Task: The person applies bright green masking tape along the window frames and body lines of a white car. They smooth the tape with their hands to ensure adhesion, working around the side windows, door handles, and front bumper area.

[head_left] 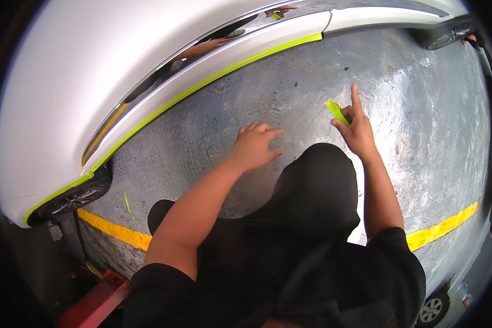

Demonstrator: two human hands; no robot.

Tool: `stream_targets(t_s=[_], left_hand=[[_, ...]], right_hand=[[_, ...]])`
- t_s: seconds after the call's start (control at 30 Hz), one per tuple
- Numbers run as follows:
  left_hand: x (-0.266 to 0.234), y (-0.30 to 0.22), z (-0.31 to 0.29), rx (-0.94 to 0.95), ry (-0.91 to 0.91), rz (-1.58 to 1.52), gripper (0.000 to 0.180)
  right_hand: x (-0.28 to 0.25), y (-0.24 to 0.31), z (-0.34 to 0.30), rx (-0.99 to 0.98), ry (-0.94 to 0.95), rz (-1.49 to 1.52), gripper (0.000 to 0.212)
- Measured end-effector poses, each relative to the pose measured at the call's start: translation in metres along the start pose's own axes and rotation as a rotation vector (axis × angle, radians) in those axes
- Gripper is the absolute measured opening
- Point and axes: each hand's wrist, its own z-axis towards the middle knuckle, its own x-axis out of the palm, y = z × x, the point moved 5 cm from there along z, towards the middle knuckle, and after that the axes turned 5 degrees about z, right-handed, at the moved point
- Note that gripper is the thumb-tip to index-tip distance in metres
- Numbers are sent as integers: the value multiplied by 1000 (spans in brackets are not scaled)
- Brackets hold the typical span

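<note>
Right hand pinches green tape strip, seemingly slanting up-left.

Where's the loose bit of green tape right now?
In the head view, the green tape piece is pinched in the right hand, raised over the concrete floor, right of the car and its taped lower edge.

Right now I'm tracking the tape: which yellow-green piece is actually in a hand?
The short crumpled yellow-green tape strip, pinched in the right hand. The long strip sticks along the white car's sill; a scrap lies on the floor.
</note>
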Motion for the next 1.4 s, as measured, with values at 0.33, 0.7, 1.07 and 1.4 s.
stream_targets(t_s=[0.33, 0.7, 1.07, 1.4], left_hand=[[-77, 85, -114, -234, -438, -341, 44], [-29, 214, -248, -539, -372, -386, 44], [0, 323, -315, -703, -499, -582, 50], [-37, 259, -319, -603, -204, -649, 52]], right_hand=[[91, 79, 117, -37, 50, -468, 119], [65, 32, 145, 282, -334, -540, 118], [90, -57, 191, 578, -51, -269, 77], [239, 219, 34, 50, 957, 162, 81]])
